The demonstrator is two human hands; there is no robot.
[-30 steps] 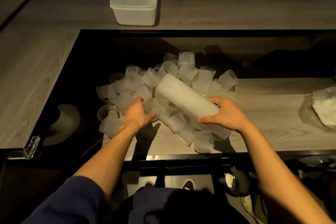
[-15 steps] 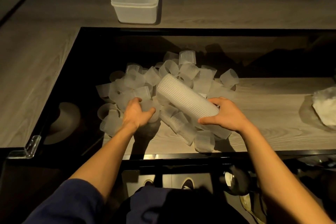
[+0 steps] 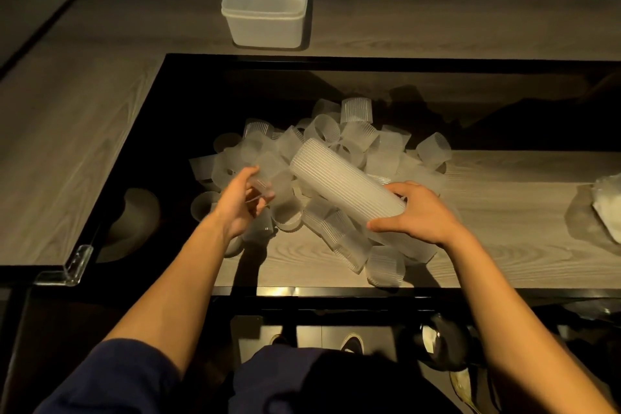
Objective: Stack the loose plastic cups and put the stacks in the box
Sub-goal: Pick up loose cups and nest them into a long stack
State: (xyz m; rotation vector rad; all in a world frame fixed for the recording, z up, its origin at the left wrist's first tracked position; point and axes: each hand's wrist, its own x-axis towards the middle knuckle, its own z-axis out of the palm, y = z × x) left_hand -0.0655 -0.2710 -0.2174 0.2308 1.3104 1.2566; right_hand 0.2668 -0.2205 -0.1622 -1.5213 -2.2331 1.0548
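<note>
A heap of loose frosted ribbed plastic cups (image 3: 356,138) lies on the lower wooden shelf. My right hand (image 3: 420,215) grips the near end of a long stack of cups (image 3: 342,178), which tilts up and away to the left over the heap. My left hand (image 3: 240,202) holds a single clear cup (image 3: 260,186) just left of the stack's far end, lifted off the heap. A translucent plastic box (image 3: 265,23) stands open on the upper counter at the back.
The wooden counter (image 3: 67,151) wraps around the left and back, above the dark recess. A crumpled clear plastic bag (image 3: 608,205) lies on the shelf at the far right. A clear corner guard (image 3: 67,269) sits on the counter's near-left corner.
My left hand has closed on one cup from the heap and lifted it toward the stack's far end. My right hand and the stack have stayed nearly still.
</note>
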